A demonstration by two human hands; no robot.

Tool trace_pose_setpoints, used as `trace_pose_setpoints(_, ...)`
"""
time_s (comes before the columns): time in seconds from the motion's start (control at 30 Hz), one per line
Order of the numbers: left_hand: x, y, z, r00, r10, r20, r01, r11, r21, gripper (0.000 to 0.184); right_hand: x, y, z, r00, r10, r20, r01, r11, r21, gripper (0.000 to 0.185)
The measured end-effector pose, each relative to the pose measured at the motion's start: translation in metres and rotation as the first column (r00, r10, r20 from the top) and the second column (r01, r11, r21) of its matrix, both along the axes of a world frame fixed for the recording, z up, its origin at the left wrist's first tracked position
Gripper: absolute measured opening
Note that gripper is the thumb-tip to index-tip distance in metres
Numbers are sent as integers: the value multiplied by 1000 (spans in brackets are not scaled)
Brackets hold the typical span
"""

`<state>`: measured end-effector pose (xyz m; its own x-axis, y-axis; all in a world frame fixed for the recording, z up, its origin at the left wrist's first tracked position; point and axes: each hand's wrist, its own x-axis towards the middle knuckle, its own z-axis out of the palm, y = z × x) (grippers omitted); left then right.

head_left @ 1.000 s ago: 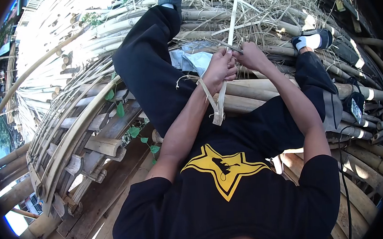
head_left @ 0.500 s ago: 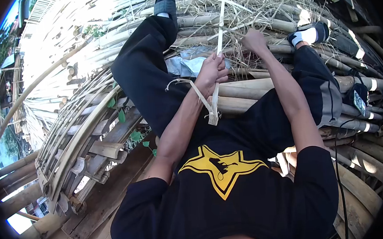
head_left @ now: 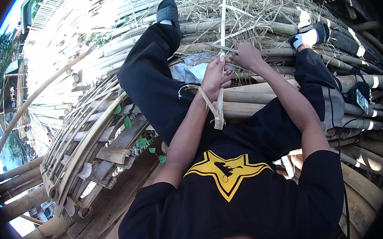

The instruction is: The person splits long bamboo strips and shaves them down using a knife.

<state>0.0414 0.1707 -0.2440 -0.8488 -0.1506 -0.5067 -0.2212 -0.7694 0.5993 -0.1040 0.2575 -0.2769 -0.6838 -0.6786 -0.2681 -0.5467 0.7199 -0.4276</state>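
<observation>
A long, pale bamboo strip (head_left: 223, 21) runs from the top of the view down to my lap. My left hand (head_left: 214, 77) is closed around it, near the thicker lower end. There, a thin peeled sliver (head_left: 204, 94) curls off to the left. My right hand (head_left: 247, 57) is closed on the handle of a knife, the handle itself hidden in my fist. The knife's narrow blade (head_left: 222, 48) points left and lies across the strip, just above my left fingers.
Shavings (head_left: 263, 3) cover the bamboo poles (head_left: 247, 97) under and ahead of my legs. A crumpled pale sheet (head_left: 190, 71) lies by my left leg. To the left are a woven bamboo frame (head_left: 79, 140) and green leaves (head_left: 141, 143). A phone (head_left: 361, 101) is at the right.
My right hand has moved left and down toward my left hand, and the blade now shows crossing the strip. My left hand still grips the strip, slightly further right in view.
</observation>
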Motion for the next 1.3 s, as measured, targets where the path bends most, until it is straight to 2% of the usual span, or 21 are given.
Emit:
trace_pose_setpoints(0.07, 1, 2, 3, 1000, 6, 21, -6, 1000, -10, 19, 1, -7, 0, 990, 99, -101, -105, 993, -52, 27)
trace_pose_setpoints(0.13, 5, 2, 2, 999, -5, -34, 7, 999, 36, 18, -11, -13, -5, 990, 106, -91, -112, 992, -57, 26)
trace_pose_setpoints(0.2, 11, 9, 7, 1000, -16, -7, 17, 999, 38, 19, -34, -13, -5, 990, -83, -116, 76, 995, -70, 26)
trace_pose_setpoints(0.27, 14, 10, 0, 998, -65, 0, 64, 989, 130, 19, -68, -4, -29, 981, -109, -163, 102, 993, -53, 26)
trace_pose_setpoints(0.3, 10, 10, 4, 998, -65, -10, 65, 996, 68, 19, -78, -7, -36, 970, -138, -202, 132, 990, -41, 26)
trace_pose_setpoints(0.4, 3, 3, 12, 998, -62, -25, 65, 990, 129, 18, -76, -9, -26, 949, -219, -225, 208, 975, -72, 24)
trace_pose_setpoints(0.57, -2, 8, 19, 998, -56, -20, 58, 983, 175, 17, -87, -5, -21, 962, -207, -180, 209, 978, -9, 25)
trace_pose_setpoints(0.67, -12, 2, 30, 994, -77, -80, 92, 974, 208, 16, -93, -5, -14, 942, -244, -232, 228, 969, -93, 26)
trace_pose_setpoints(0.73, -8, 4, 36, 997, -40, -67, 51, 982, 180, 16, -99, -5, -17, 951, -237, -197, 226, 971, -76, 25)
trace_pose_setpoints(0.8, -1, 6, 40, 997, -40, -68, 54, 976, 211, 16, -102, -2, -7, 940, -218, -263, 203, 976, -82, 24)
trace_pose_setpoints(0.87, 0, 5, 48, 993, -69, -91, 83, 984, 158, 15, -119, -8, 5, 940, -214, -266, 185, 974, -131, 23)
trace_pose_setpoints(0.9, -4, 3, 47, 995, -45, -90, 64, 975, 214, 15, -125, -8, 9, 938, -188, -293, 161, 980, -114, 23)
trace_pose_setpoints(0.93, -2, 6, 52, 995, -34, -93, 52, 981, 188, 15, -111, -2, -2, 948, -155, -278, 139, 987, -78, 23)
trace_pose_setpoints(0.97, 7, 10, 59, 995, -47, -84, 60, 984, 166, 15, -116, 0, -3, 923, -203, -328, 189, 979, -73, 26)
trace_pose_setpoints(1.0, 15, 13, 68, 993, -59, -101, 73, 988, 137, 15, -181, 22, -60, 864, -503, 39, 501, 864, 39, 32)
trace_pose_setpoints(1.07, 53, 12, 93, 993, -35, -112, 54, 983, 173, 15, -195, 84, -15, 728, -676, -113, 674, 736, -59, 42)
trace_pose_setpoints(1.13, 56, 2, 69, 998, -43, -38, 47, 994, 96, 15, -221, 98, -26, 744, -642, -185, 552, 747, -371, 40)
trace_pose_setpoints(1.2, 42, 9, 50, 995, -27, -93, 28, 1000, 14, 14, -191, 66, 16, 865, -495, 83, 500, 833, -236, 45)
trace_pose_setpoints(1.27, 14, 11, 46, 999, -31, -28, 29, 997, -68, 16, -147, 34, 21, 870, -334, 362, 464, 803, -374, 57)
trace_pose_setpoints(1.3, 5, 11, 41, 999, -30, -26, 29, 997, -69, 16, -118, 21, 41, 849, -276, 451, 427, 861, -278, 59)
